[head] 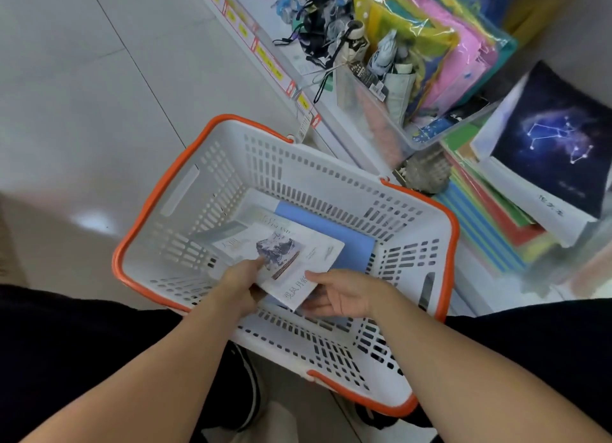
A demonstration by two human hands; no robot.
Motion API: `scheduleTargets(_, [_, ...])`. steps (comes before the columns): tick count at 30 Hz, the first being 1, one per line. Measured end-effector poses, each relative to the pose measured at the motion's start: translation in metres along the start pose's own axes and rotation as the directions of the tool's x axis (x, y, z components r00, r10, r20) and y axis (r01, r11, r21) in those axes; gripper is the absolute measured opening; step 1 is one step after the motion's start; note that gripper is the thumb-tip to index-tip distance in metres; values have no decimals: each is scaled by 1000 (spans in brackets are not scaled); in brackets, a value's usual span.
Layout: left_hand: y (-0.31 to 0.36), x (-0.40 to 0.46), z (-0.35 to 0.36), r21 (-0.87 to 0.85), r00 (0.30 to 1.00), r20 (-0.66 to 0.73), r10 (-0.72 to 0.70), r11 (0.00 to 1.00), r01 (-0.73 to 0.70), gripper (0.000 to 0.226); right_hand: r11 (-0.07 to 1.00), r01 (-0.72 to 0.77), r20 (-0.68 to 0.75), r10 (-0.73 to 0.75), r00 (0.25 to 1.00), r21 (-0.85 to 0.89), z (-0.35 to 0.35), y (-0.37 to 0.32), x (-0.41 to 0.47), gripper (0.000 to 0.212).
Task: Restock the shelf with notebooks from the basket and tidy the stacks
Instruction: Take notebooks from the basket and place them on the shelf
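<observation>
Hands both down inside the basket (331, 174), a white slotted one with orange rim and handles, sitting on the floor (82, 95) against the shelf's front edge. Left hand (238, 285) grips the near-left corner of the top notebook (291, 257), index finger stretched out across the cover, other fingers tucked under the edge. Right hand (344, 292) holds the same notebook's near edge, thumb on top over the printed characters, fingers curled beneath. Cover is white with a dark mountain-like picture in the middle; notebook lies tilted, near edge lifted off the stack.

Under it: a plain blue notebook (334, 234) flat on the basket bottom toward the far-right side, and at least one more pale notebook (231, 234) poking out at the left. Exact count in the basket: can't tell.

Shelf (357, 151) runs along the right. On it, near the basket's right corner, a stack of coloured notebooks (490, 224) fanned out, with a dark constellation-cover notebook (556, 138) on top of a white stack just beside them. Further along the shelf, a clear plastic bin (381, 108) holding folded umbrellas, then coloured plastic folders (440, 35) standing upright behind it. Yellow price tags (265, 56) along the shelf's front edge.
</observation>
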State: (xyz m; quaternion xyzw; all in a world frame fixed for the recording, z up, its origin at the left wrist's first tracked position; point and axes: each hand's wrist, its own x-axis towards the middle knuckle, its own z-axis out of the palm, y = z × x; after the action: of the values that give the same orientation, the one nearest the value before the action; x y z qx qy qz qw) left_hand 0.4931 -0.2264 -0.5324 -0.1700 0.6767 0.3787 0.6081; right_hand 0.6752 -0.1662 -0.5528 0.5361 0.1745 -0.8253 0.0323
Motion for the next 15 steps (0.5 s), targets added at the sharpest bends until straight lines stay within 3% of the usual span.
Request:
scheduleTargets(1, [0, 3, -1, 12, 997, -45, 61, 998, -61, 24, 1000, -4, -86, 3, 996, -14, -4, 0, 0, 38])
scheduleTargets(2, [0, 3, -2, 71, 986, -104, 129, 990, -122, 22, 999, 22, -268, -30, 963, -32, -14, 0, 7, 43])
scheduleTargets(3, [-1, 5, -3, 185, 957, -184, 225, 964, -191, 18, 991, 46, -509, -102, 855, -122, -23, 1, 12, 50])
scheduleTargets(4, [-1, 3, -5, 303, 916, -235, 326, 920, -249, 13, 963, 14, -696, -204, 688, -269, -31, 0, 17, 58])
scheduleTargets(5, [-1, 0, -6, 404, 868, -263, 420, 865, -297, 9, 923, -42, -766, -291, 573, -382, -34, -2, 20, 66])
scheduleTargets(6, [-2, -4, -7, 471, 833, -264, 487, 818, -330, 4, 910, -64, -774, -309, 552, -409, -34, -3, 23, 71])
scheduleTargets(8, [-2, -13, -8, 523, 793, -252, 555, 767, -371, 5, 945, -20, -741, -242, 627, -326, -32, -6, 28, 69])
scheduleTargets(10, [0, -18, -8, 558, 778, -226, 586, 733, -389, 10, 961, -11, -742, -205, 638, -275, -33, -9, 32, 55])
scheduleTargets(13, [7, -26, -7, 640, 758, -208, 619, 672, -373, 6, 964, 118, -717, -255, 649, -237, -35, -10, 25, 44])
scheduleTargets(15, [11, -32, -5, 649, 755, -206, 623, 664, -371, 10, 952, 199, -614, -303, 728, -235, -35, -14, 18, 38])
